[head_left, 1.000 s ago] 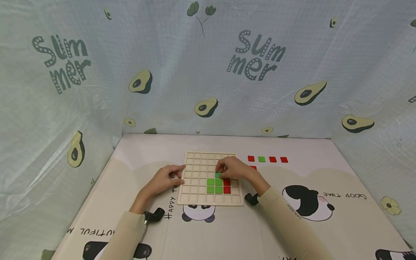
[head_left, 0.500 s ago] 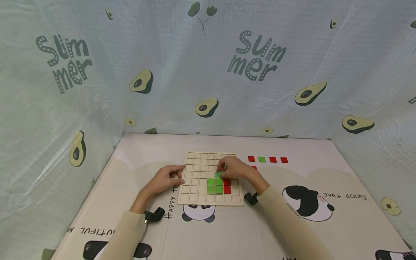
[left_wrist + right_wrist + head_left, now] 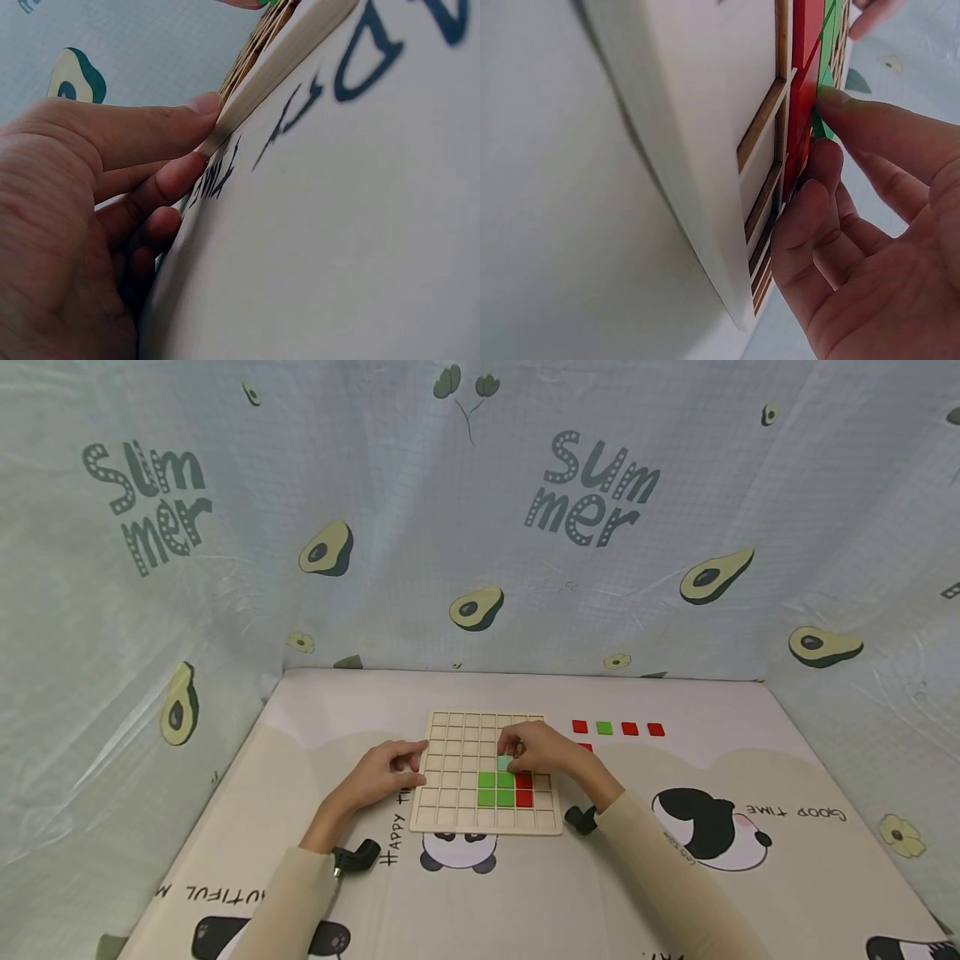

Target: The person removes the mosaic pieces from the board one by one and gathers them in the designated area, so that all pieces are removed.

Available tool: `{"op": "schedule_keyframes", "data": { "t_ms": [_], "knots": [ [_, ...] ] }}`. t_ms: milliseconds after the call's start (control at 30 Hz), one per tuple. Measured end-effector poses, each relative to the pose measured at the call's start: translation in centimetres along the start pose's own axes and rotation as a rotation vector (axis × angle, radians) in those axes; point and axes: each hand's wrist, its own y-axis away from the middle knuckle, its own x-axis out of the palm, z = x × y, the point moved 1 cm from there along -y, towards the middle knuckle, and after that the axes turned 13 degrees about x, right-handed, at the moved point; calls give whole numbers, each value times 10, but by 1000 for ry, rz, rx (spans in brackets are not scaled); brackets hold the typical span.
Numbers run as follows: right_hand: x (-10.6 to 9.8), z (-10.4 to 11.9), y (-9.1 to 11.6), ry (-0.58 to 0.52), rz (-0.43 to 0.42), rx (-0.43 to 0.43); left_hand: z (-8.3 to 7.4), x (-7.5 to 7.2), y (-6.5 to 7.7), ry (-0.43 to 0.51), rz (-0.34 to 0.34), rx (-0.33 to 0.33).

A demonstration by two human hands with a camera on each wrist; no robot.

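On the table lies a wooden grid board [image 3: 446,762]. Several green tiles [image 3: 496,789] and two red tiles [image 3: 523,789] form a block in its right half. My right hand [image 3: 542,748] pinches a green square tile [image 3: 504,763] between thumb and fingers, over the cell just behind that block. In the right wrist view the same green tile [image 3: 824,124] stands tilted next to the red tiles [image 3: 802,97]. My left hand [image 3: 381,772] touches the board's left edge with thumb and index fingertip. The left wrist view shows its thumb [image 3: 161,131] at the wooden rim [image 3: 262,75].
Behind and right of the board, a row of loose tiles holds red ones [image 3: 630,728] and one green [image 3: 604,727]. Another red tile [image 3: 586,747] is partly hidden by the right wrist. A printed cloth [image 3: 465,918] covers the table, and a patterned curtain [image 3: 390,610] surrounds it.
The pinched green tile looks paler now, its angle slightly changed, while staying over the same cell. Both hands and the board keep nearly the same place.
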Motion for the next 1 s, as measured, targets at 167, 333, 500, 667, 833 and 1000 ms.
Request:
{"op": "schedule_keyframes", "data": {
  "t_ms": [167, 333, 500, 667, 833, 1000],
  "knots": [
    [1, -2, 1, 3, -10, -19, 0, 0, 0, -1, 2, 4],
    [-1, -2, 3, -20, -11, -23, 0, 0, 0, -1, 1, 0],
    [-2, -3, 2, -44, -4, -30, 0, 0, -1, -1, 2, -5],
    [-3, -3, 3, -78, -24, -70, -1, 0, 0, -2, 1, -8],
    [-5, -3, 5, -98, -23, -81, 0, 0, 0, -5, 4, -5],
    [-12, -7, 14, -128, -36, -45, 0, -1, 1, -9, 6, 2]
  ]
}}
